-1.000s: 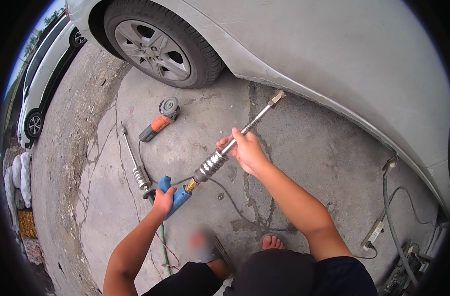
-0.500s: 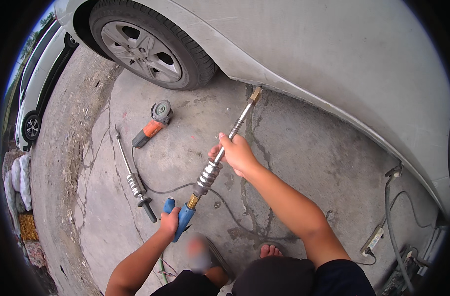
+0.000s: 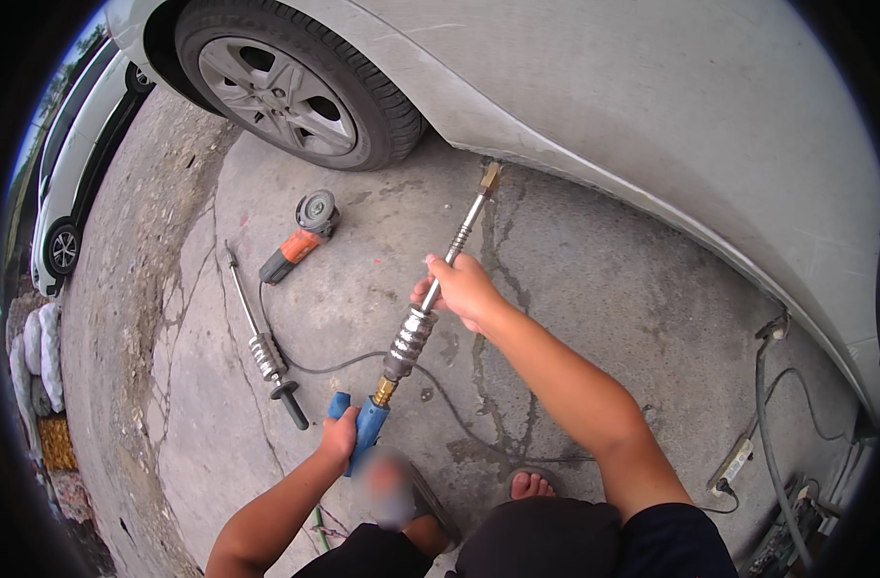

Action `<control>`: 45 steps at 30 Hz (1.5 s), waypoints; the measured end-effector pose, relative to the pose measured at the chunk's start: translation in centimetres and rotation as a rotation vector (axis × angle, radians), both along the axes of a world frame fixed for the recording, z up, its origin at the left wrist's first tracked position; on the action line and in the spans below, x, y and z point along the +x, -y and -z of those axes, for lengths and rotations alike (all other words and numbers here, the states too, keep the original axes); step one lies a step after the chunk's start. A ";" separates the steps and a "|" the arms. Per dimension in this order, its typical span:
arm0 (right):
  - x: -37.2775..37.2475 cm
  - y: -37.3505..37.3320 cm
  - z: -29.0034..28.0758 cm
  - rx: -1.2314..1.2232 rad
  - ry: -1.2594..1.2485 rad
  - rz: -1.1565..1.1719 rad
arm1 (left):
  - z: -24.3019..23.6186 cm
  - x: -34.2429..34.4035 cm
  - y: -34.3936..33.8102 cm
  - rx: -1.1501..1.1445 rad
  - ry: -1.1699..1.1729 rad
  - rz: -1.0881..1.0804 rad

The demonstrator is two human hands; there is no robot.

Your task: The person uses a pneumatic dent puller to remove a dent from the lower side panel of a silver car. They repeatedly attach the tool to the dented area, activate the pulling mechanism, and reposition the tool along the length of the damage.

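A slide-hammer dent puller (image 3: 410, 342) slants up and away from me across the view. Its blue pistol-style handle (image 3: 371, 424) is gripped in my left hand (image 3: 339, 435), fingers wrapped round it. Farther up, my right hand (image 3: 462, 289) closes on the bare steel rod, just above the ribbed sliding weight. The brass tip (image 3: 489, 178) reaches the lower sill of a pale car (image 3: 652, 116), behind its wheel (image 3: 276, 96). Whether the tip touches the metal I cannot tell.
On the concrete at the left lie a second slide hammer (image 3: 266, 356) with a black handle and an orange-and-black angle grinder (image 3: 303, 241). A cable (image 3: 459, 424) trails across the floor. At the right, a power strip (image 3: 736, 464) and a thick cable (image 3: 766, 424) run beside the car.
The puller's tip has shifted slightly left and farther away, toward the sill. My left hand and the blue handle have moved slightly right. Both hands keep their grip.
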State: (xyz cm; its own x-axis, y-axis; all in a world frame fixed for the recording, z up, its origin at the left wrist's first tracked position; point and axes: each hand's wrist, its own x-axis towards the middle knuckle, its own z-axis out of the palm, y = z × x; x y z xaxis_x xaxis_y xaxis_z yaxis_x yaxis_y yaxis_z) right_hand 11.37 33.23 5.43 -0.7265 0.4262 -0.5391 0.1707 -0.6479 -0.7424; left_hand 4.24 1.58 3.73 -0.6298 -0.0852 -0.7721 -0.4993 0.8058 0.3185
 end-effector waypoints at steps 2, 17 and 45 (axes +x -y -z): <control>-0.1 -0.1 -0.2 0.017 -0.015 -0.016 | 0.6 0.1 0.2 -0.060 -0.105 0.017; -1.3 0.8 2.8 0.151 -0.121 0.139 | 2.1 -3.1 1.9 0.139 0.207 -0.187; -1.4 -1.0 4.7 -0.823 -1.024 -0.103 | 1.7 -0.1 1.1 0.001 0.157 -0.036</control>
State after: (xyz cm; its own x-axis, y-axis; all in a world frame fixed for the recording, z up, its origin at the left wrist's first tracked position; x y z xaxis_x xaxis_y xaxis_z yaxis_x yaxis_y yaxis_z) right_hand 9.97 34.24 0.77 -0.9673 0.1590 0.1977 -0.1545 -0.9873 0.0382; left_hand 4.16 0.47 2.05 -0.4981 -0.1048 -0.8608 -0.5711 0.7866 0.2348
